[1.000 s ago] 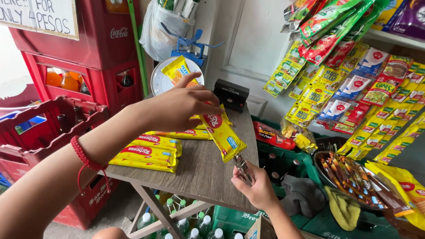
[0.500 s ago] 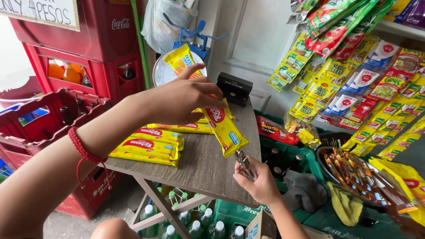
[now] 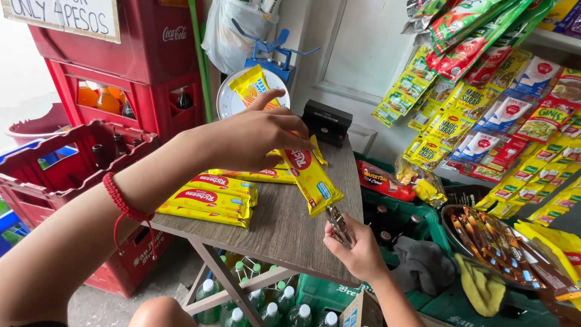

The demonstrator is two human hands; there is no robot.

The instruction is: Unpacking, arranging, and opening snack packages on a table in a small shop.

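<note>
At mid-frame, over the wooden table (image 3: 284, 224), my left hand (image 3: 254, 136) pinches a yellow wafer packet (image 3: 308, 175) by its top; my right hand (image 3: 357, 251) is closed around a metal stapler (image 3: 338, 223) at the packet's lower end; I judge most of the work undone, with stacked packets (image 3: 209, 200) waiting at centre left.

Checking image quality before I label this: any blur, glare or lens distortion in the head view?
Head view: soft even light, no harsh glare; left hand, yellow wafer pack and right hand reasonably sharp; wide-angle bending at the edges; near forearm looms large; bright washed-out patch at the far left.
</note>
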